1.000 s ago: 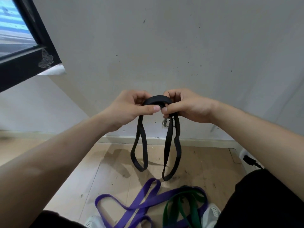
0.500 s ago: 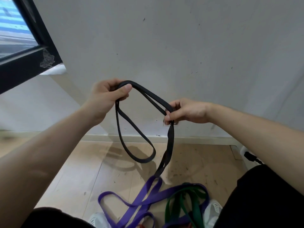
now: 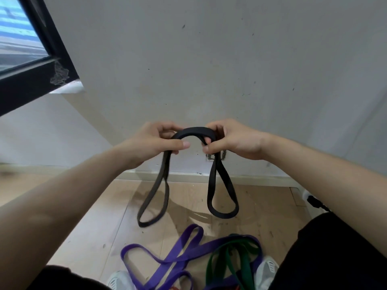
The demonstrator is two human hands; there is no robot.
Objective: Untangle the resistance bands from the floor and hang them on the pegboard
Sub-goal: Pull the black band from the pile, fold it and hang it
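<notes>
window frame (image 3: 41, 76): far up-left of black band; dark, set in wall.
left hand (image 3: 155, 143): at l. end of black band's arch; fingers curled round the strap, thumb laid along it.
black band (image 3: 196, 130): the landmark; doubled arch betw. both hands, in front of wall; two loops hang below it, well apart, l. one hangs lower; neither seen touching the floor pile.
right hand (image 3: 232, 141): at r. end of black band's arch; fingertips + thumb pinch the strap.
purple band (image 3: 167, 258): on floor below black band, crossing itself.
green band (image 3: 236, 260): on floor below-right of black band, overlapped w/ purple band.
pegboard: not in view.
step (est.): black band looks free of the pile; being gathered for hanging.
how to do it well: keep both grips firm; lay the layers flat, no twist; even up the loops; hold them clear of the pile so nothing snags; leave the arch open enough for a peg.
</notes>
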